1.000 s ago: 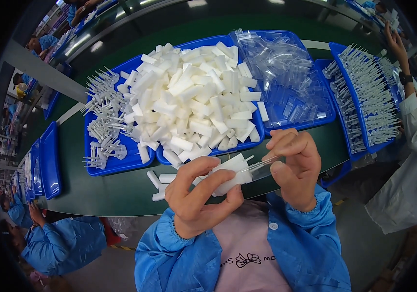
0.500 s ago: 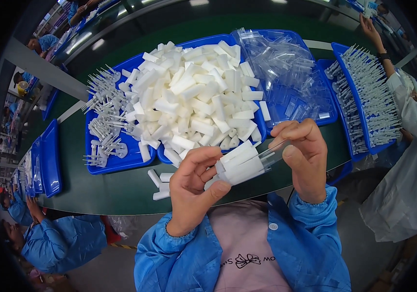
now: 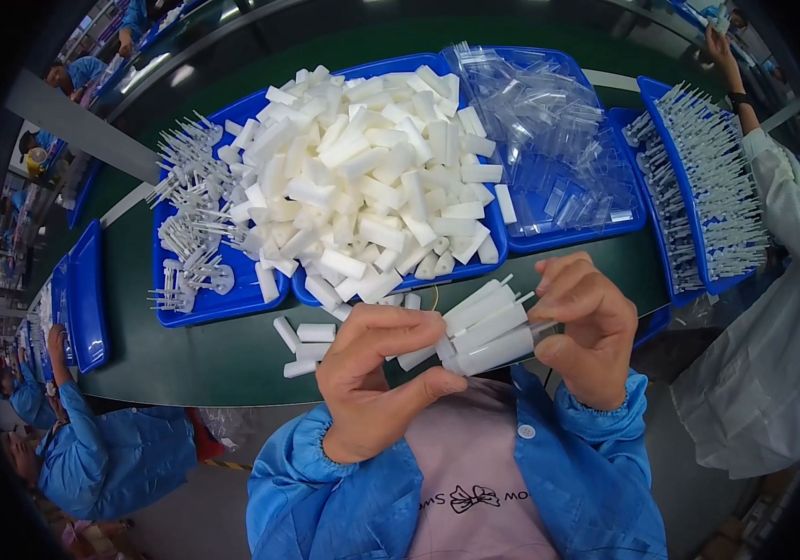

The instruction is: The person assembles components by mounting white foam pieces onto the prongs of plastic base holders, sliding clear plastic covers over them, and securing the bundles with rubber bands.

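Note:
My left hand (image 3: 381, 373) grips the base of a white pronged plastic part, thumb below and fingers above. White foam blocks (image 3: 488, 322) sit on its prongs, which fan out to the right, and thin white tips stick out beyond the foam. At those tips is my right hand (image 3: 591, 327), its thumb and index finger closed near the lowest block. Something clear, apparently a plastic sleeve, shows between them; how far it covers the foam is hard to make out. The base is partly hidden by my left fingers.
Beyond my hands, a blue tray (image 3: 302, 291) is heaped with white foam blocks. Loose foam blocks (image 3: 316, 333) lie on the green table. Clear sleeves fill another tray (image 3: 596, 224); white pronged parts lie in the left tray (image 3: 171, 317) and right tray (image 3: 689, 201). Co-workers sit at both sides.
The foam-covered part has moved slightly right and tilted, so its prongs now spread more visibly. My right hand has moved down a little, closer to the lower block.

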